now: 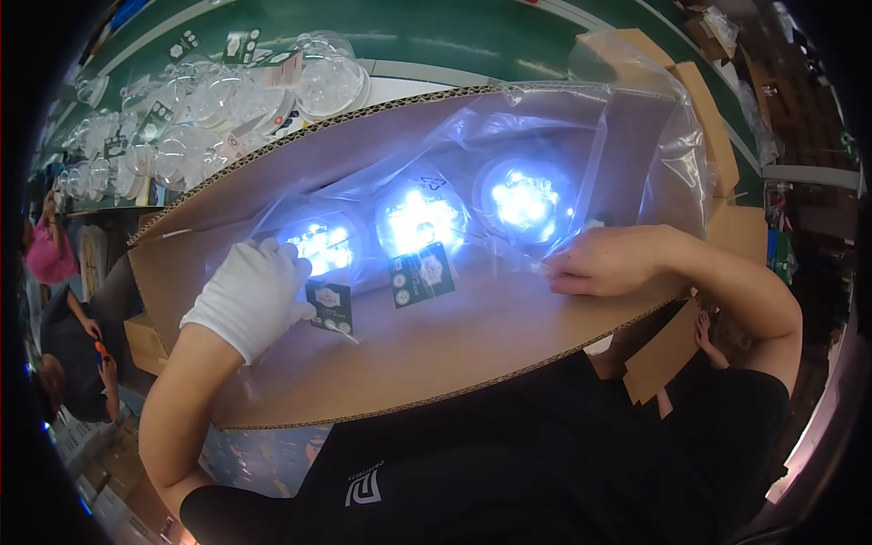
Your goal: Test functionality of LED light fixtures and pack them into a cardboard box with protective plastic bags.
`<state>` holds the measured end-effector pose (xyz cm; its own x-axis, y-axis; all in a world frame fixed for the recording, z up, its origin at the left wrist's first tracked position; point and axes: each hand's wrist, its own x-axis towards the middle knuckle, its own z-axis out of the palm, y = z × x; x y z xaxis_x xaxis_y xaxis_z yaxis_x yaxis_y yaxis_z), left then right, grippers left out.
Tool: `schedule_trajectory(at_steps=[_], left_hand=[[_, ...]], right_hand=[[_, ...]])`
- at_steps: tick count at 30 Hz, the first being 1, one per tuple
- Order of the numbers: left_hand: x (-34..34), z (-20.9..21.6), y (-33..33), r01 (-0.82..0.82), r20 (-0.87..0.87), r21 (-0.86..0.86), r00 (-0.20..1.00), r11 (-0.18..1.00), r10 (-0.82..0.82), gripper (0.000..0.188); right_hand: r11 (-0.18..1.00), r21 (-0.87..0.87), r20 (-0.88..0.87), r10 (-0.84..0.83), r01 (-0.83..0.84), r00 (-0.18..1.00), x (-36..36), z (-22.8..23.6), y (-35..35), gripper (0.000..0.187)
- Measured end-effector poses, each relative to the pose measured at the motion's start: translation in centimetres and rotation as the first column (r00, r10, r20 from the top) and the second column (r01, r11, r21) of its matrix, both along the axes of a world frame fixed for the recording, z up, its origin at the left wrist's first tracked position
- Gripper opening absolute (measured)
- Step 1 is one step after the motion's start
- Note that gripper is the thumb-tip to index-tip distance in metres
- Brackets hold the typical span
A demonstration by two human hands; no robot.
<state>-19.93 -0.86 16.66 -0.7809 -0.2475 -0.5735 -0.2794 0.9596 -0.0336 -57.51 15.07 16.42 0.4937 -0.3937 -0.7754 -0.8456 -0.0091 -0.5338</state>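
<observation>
Three clear globe lights glow bright white in a row inside a large open cardboard box (427,368). My left hand (247,298), in a white glove, is closed at the side of the left globe light (324,247), its thumb beside a dark green tag (331,307). The middle globe light (421,216) carries another green tag (423,275). To the right, my bare right hand (619,259) pinches the clear plastic bag (581,136) just below the right globe light (527,200). Its fingertips are partly hidden, and glare washes out the lights' details.
Many unlit clear globes (209,100) with tags crowd the green work surface (436,36) at the far left. Cardboard flaps (708,127) rise at the box's right end. One person (82,354) is at the left; another person's hand (704,331) holds cardboard (663,354) at the right.
</observation>
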Motion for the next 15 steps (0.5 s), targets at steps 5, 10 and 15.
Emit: schedule_trajectory(at_steps=[5, 10, 15], left_hand=[[-0.8, 0.9, 0.3, 0.031, 0.038, 0.034, 0.999, 0.999, -0.033, 0.059], [-2.3, 1.4, 1.1, -0.055, -0.005, 0.096, 0.998, 0.994, 0.056, 0.074], [-1.9, -1.3, 1.4, 0.022, -0.105, 0.126, 0.994, 0.992, -0.008, 0.074]], right_hand=[[0.949, 0.201, 0.182, -0.28, 0.243, 0.943, 3.1, 1.7, -1.0, 0.034], [0.921, 0.297, 0.667, -0.39, 0.254, 0.635, 4.6, 3.9, 0.0, 0.041], [0.997, 0.003, 0.664, -0.055, 0.071, 0.745, -3.2, 10.3, -2.7, 0.042]])
